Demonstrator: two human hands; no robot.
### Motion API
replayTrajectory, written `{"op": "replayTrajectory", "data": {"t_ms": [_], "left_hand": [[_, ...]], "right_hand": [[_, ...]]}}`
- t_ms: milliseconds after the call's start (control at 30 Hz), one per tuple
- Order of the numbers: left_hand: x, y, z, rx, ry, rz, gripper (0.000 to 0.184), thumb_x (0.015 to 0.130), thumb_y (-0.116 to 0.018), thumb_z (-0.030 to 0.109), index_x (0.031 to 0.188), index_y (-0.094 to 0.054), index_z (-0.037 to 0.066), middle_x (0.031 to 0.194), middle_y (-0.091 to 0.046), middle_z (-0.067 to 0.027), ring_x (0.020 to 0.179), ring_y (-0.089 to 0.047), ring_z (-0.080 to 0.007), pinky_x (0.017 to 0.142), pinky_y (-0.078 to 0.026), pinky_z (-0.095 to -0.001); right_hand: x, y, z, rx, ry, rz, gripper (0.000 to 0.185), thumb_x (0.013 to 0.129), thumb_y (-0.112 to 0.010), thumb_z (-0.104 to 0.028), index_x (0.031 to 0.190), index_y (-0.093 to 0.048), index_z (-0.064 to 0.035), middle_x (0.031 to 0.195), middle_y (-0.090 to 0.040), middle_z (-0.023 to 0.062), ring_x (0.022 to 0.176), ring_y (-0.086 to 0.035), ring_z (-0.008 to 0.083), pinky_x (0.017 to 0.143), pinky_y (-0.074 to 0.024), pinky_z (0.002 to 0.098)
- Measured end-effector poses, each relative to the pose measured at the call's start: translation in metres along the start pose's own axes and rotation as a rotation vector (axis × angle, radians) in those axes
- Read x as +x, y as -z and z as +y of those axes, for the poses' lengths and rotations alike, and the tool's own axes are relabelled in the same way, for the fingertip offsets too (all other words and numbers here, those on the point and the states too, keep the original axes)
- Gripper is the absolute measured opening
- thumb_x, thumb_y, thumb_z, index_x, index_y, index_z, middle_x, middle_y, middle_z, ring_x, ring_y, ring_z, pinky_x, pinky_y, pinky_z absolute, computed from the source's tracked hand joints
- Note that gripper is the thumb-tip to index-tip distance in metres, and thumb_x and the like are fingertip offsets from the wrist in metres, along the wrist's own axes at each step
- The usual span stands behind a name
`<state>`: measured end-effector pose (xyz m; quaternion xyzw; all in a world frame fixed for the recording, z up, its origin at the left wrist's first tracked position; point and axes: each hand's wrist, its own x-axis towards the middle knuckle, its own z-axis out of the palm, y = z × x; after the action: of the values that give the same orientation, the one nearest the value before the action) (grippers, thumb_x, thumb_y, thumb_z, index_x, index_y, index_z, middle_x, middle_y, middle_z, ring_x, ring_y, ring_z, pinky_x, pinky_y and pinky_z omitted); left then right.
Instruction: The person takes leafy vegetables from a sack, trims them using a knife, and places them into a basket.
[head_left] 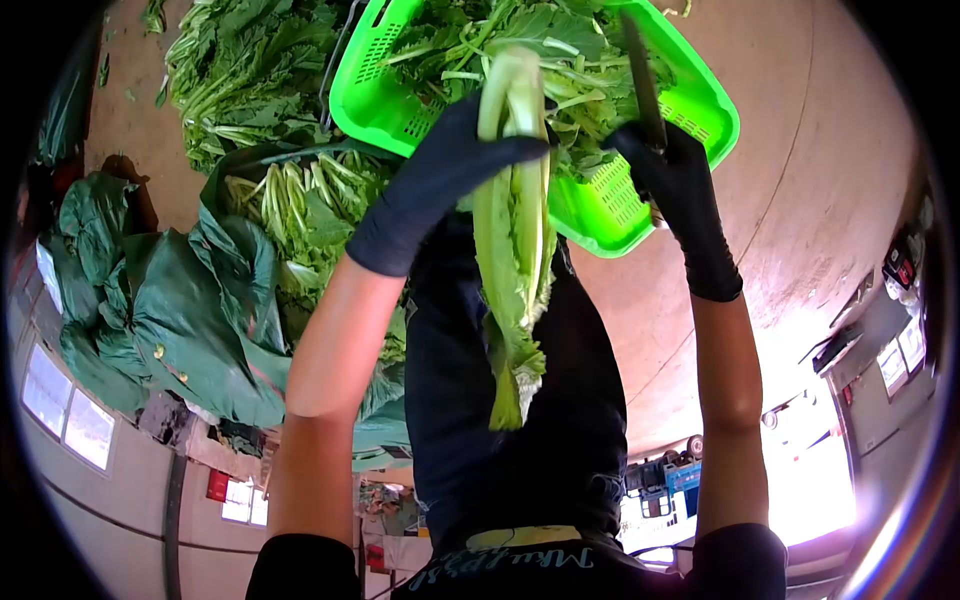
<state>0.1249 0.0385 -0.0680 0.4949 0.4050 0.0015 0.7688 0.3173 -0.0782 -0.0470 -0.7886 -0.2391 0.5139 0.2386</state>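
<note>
Tan floor (760, 250); bright green basket (700, 95) at 12 o'clock; leafy-green pile (250, 80) at 11. Dark green sack (190, 310) at 9 o'clock; thin line (795, 145) across floor at 2.

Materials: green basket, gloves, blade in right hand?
Basket: likely moulded plastic, glossy, with slotted walls. Gloves: probably thin rubber, perhaps nitrile; black, close-fitting, wrinkled at the cuffs. Blade: looks like metal, thin, dull grey; alloy can't be told.

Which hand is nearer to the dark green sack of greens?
Left. The left hand, gripping a leafy vegetable, is right of the sack; the right hand, holding a knife, is farther right, overlapping the basket in view.
</note>
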Motion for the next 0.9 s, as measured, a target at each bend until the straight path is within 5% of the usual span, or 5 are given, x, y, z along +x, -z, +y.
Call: {"op": "replayTrajectory", "data": {"t_ms": [167,467,667,700,900], "left_hand": [[0.008,0.008,-0.015,-0.328,0.135,0.041,0.037,0.086,-0.052,0.018,0.122,-0.048,0.007,0.103,-0.054,-0.0103,0.086,-0.055,-0.0127,0.076,-0.046,-0.0276],[-0.014,0.031,-0.037,-0.508,0.036,0.051,0.043,0.087,-0.051,0.035,0.119,-0.048,0.006,0.103,-0.058,-0.0066,0.089,-0.055,-0.0163,0.08,-0.044,-0.0308],[-0.024,0.006,-0.058,-1.021,0.163,0.133,0.043,0.086,-0.053,0.037,0.117,-0.051,0.007,0.101,-0.059,-0.0097,0.089,-0.058,-0.0188,0.078,-0.048,-0.0324],[-0.027,0.003,-0.056,-0.999,0.222,0.23,0.045,0.085,-0.054,0.038,0.118,-0.05,0.008,0.101,-0.059,-0.0101,0.092,-0.058,-0.0207,0.08,-0.048,-0.0353],[-0.029,-0.001,-0.062,-1.225,0.14,0.145,0.049,0.086,-0.05,0.044,0.119,-0.048,0.008,0.106,-0.057,-0.0106,0.096,-0.056,-0.0218,0.083,-0.047,-0.0362]], "right_hand": [[0.002,-0.05,-0.017,-0.092,0.591,-0.041,0.047,0.071,-0.07,-0.034,0.098,-0.055,0.0002,0.078,-0.057,0.0103,0.074,-0.055,0.0176,0.066,-0.0435,0.0317],[0.031,-0.06,0.045,0.366,0.381,-0.39,0.038,0.086,-0.05,-0.019,0.119,-0.047,0.0002,0.117,-0.048,0.0094,0.102,-0.048,0.0144,0.085,-0.0401,0.0285],[0.043,-0.105,0.041,0.34,0.137,-0.337,0.031,0.086,-0.052,-0.022,0.107,-0.052,0.0003,0.093,-0.058,0.0059,0.08,-0.052,0.0145,0.072,-0.0428,0.0296],[0.053,-0.115,0.041,0.063,0.681,-0.027,0.025,0.084,-0.055,-0.023,0.094,-0.057,0.0,0.076,-0.057,0.0024,0.067,-0.05,0.0111,0.062,-0.0421,0.0276],[0.029,-0.084,0.004,0.305,0.106,-0.129,0.023,0.08,-0.064,-0.021,0.092,-0.061,-0.0016,0.07,-0.056,-0.0009,0.059,-0.048,0.0067,0.056,-0.0395,0.0229]]}}
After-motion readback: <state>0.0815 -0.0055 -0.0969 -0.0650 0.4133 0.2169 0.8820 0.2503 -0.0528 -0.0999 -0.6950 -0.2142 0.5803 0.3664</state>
